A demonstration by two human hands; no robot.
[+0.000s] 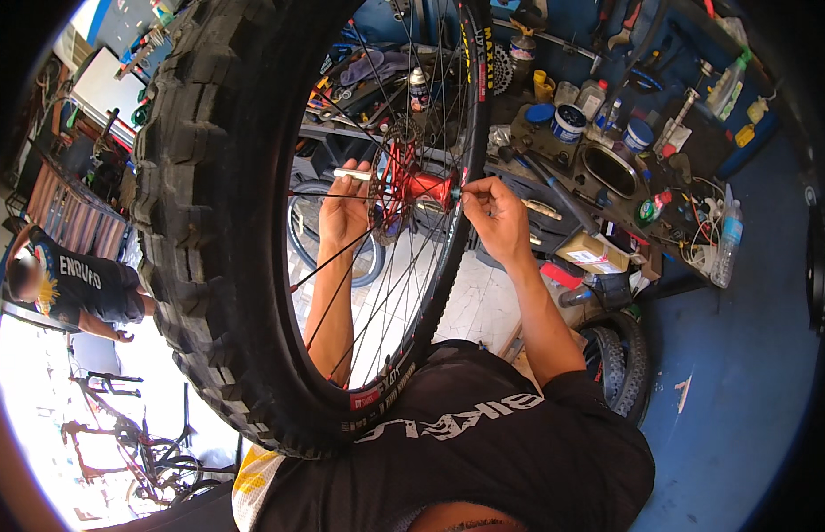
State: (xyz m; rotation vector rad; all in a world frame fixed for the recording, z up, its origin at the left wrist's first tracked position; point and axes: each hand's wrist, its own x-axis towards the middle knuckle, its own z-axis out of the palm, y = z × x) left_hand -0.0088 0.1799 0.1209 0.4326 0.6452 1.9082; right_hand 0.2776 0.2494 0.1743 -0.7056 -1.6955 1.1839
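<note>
A bicycle wheel with a thick knobby black tire (195,213) stands upright in front of me, its black spokes meeting at a red hub (430,188). A disc brake rotor (375,199) sits on the hub's left side. Seen through the spokes, my left hand (344,213) has its fingers round a short pale metal rod (352,175), beside the rotor and roughly in line with the hub. On the other side, my right hand (498,215) is closed in a pinch at the hub's right end. Whatever its fingertips hold there is too small to make out.
A cluttered workbench on the right holds a blue-lidded tub (568,122), a metal tray (610,170), a water bottle (728,239) and tools. Spare tires (621,363) lean below it. At far left are another person (85,279) and parked bicycles (147,448).
</note>
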